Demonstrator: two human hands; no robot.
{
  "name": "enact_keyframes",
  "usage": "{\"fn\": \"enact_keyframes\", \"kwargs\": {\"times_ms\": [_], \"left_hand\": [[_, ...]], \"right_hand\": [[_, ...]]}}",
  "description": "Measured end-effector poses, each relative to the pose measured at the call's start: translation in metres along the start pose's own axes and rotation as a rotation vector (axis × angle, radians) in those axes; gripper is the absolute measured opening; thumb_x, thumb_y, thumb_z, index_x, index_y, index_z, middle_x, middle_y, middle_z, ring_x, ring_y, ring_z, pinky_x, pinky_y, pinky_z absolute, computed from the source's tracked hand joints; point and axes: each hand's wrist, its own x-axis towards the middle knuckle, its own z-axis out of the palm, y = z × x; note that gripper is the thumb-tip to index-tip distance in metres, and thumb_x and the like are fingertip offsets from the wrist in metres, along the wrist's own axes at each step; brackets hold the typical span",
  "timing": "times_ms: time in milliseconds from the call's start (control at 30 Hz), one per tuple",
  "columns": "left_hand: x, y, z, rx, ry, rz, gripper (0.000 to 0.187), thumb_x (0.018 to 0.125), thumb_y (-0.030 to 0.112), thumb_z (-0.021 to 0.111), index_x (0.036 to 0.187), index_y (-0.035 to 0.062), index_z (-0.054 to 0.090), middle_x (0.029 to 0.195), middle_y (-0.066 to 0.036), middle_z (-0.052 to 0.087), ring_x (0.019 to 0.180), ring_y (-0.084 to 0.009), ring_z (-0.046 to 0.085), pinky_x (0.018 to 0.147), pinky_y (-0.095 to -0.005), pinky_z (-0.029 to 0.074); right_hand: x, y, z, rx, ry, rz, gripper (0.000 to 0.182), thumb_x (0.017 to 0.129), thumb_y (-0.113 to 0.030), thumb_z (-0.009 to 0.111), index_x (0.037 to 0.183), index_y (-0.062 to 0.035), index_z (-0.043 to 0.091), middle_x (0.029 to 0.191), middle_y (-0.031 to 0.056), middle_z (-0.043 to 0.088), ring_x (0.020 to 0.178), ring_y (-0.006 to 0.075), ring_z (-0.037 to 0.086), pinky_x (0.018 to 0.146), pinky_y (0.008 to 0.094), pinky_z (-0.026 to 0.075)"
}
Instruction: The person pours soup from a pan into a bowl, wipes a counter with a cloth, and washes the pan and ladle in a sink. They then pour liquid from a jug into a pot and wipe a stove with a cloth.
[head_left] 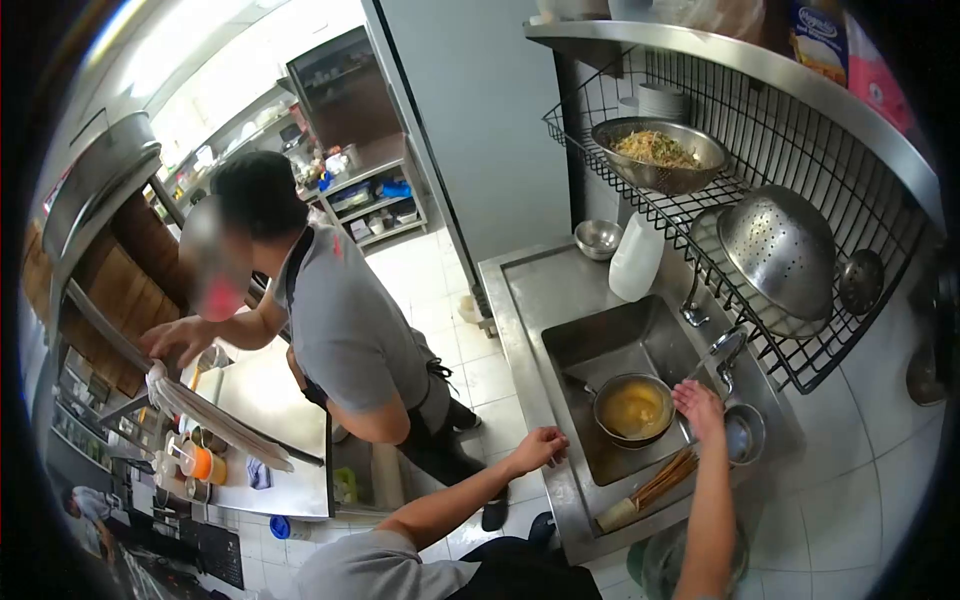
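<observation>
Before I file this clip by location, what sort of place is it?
Most likely a commercial kitchen: a steel sink with a pan in it, a wire rack holding a colander, and a co-worker beside a worktop.

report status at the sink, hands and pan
Left hand loosely curled, seemingly empty. Right hand open by the pan, contact unclear. Pan in sink basin, yellowish liquid inside. Stick bundle beside right forearm.

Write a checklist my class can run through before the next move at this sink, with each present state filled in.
1. Pan inside the sink basin: ok.
2. Pan emptied: not ok; yellowish liquid is in it.
3. Right hand open, close to the pan: ok.
4. Left hand empty: cannot tell; its fingers are curled.
5. Faucet shut off: cannot tell.
6. White plastic jug outside the basin: ok.
</observation>
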Motion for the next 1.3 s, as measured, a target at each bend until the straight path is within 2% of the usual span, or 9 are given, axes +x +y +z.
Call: {"fn": "enact_keyframes", "kwargs": {"times_ms": [367, 667, 733, 800, 900, 967, 1100, 1167, 1300], "left_hand": [[0.044, 0.063, 0.072, -0.525, -0.380, -0.090, 0.067, 0.094, 0.063, 0.040, 0.120, 0.0029, 0.053, 0.096, -0.009, 0.060, 0.089, -0.0206, 0.059, 0.078, -0.0359, 0.050], [0.217, 0.119, 0.160, -1.073, -0.658, 0.024, 0.070, 0.094, 0.065, 0.033, 0.117, 0.0025, 0.054, 0.096, -0.012, 0.061, 0.088, -0.0228, 0.062, 0.084, -0.0348, 0.050], [0.309, 0.066, 0.171, -1.114, -1.047, 0.136, 0.066, 0.096, 0.063, 0.032, 0.112, 0.0043, 0.058, 0.089, -0.012, 0.064, 0.078, -0.0243, 0.064, 0.077, -0.0346, 0.051], [0.243, 0.112, 0.170, -1.022, -0.757, 0.021, 0.066, 0.092, 0.068, 0.037, 0.103, 0.0073, 0.062, 0.078, -0.012, 0.064, 0.065, -0.0285, 0.062, 0.069, -0.0367, 0.052], [0.219, 0.102, 0.177, -1.049, -0.776, -0.347, 0.075, 0.083, 0.076, 0.040, 0.107, 0.0078, 0.061, 0.090, -0.011, 0.065, 0.079, -0.0278, 0.063, 0.074, -0.0410, 0.051], [0.245, 0.078, 0.170, -1.010, -0.805, -0.334, 0.072, 0.086, 0.074, 0.038, 0.114, 0.0105, 0.059, 0.100, -0.011, 0.064, 0.095, -0.0278, 0.062, 0.084, -0.0437, 0.049], [0.297, 0.074, 0.110, -0.401, -0.713, -0.252, 0.032, 0.099, 0.027, 0.044, 0.111, 0.0007, 0.057, 0.098, -0.013, 0.064, 0.089, -0.0275, 0.064, 0.077, -0.0410, 0.054], [0.327, 0.051, 0.079, -0.348, -0.679, -0.146, 0.033, 0.096, 0.021, 0.046, 0.114, -0.0043, 0.055, 0.097, -0.014, 0.064, 0.091, -0.0297, 0.065, 0.079, -0.0433, 0.055], [0.368, 0.007, 0.016, 1.083, -0.429, 0.292, 0.039, 0.085, 0.030, 0.064, 0.108, -0.0021, 0.065, 0.101, -0.018, 0.069, 0.089, -0.0341, 0.068, 0.079, -0.0449, 0.054]], "right_hand": [[0.056, 0.019, 0.025, 0.364, 0.019, -0.101, 0.015, 0.097, -0.021, 0.049, 0.100, -0.0099, 0.060, 0.071, -0.0036, 0.040, 0.052, 0.0054, 0.034, 0.044, 0.0232, 0.028], [0.027, -0.003, 0.091, 0.776, 0.226, -0.374, 0.024, 0.097, -0.019, 0.048, 0.101, 0.0027, 0.057, 0.085, 0.0075, 0.056, 0.077, 0.0177, 0.054, 0.072, 0.0269, 0.048], [0.083, 0.029, 0.018, 0.760, -0.306, -0.453, 0.024, 0.096, -0.021, 0.049, 0.106, -0.0001, 0.057, 0.088, 0.0082, 0.057, 0.089, 0.0213, 0.059, 0.083, 0.0315, 0.051], [0.111, 0.037, -0.015, 0.715, -0.887, -0.498, 0.024, 0.093, -0.021, 0.057, 0.110, -0.0032, 0.057, 0.099, 0.0093, 0.061, 0.096, 0.0221, 0.059, 0.087, 0.0310, 0.049], [0.111, 0.057, -0.004, -0.738, 0.822, -0.531, 0.037, 0.083, -0.011, 0.068, 0.118, -0.0077, 0.057, 0.108, 0.0096, 0.061, 0.101, 0.0226, 0.059, 0.089, 0.0334, 0.050], [0.079, 0.042, 0.034, -0.134, 0.527, -0.339, 0.028, 0.091, -0.013, 0.062, 0.118, -0.0045, 0.059, 0.116, 0.0059, 0.062, 0.106, 0.0189, 0.057, 0.094, 0.0315, 0.046], [0.003, 0.077, 0.055, -0.720, 0.666, -0.267, 0.030, 0.093, -0.019, 0.060, 0.117, -0.0015, 0.059, 0.113, 0.0128, 0.064, 0.099, 0.0248, 0.062, 0.087, 0.0338, 0.048], [-0.035, 0.103, 0.059, -0.902, 0.781, -0.122, 0.032, 0.092, -0.019, 0.060, 0.118, -0.0005, 0.058, 0.115, 0.0152, 0.063, 0.097, 0.0284, 0.063, 0.087, 0.0365, 0.049], [-0.078, 0.145, 0.087, -1.404, 0.971, 0.032, 0.038, 0.088, -0.017, 0.062, 0.119, 0.0037, 0.054, 0.119, 0.0230, 0.053, 0.106, 0.0390, 0.053, 0.093, 0.0450, 0.044]]}}
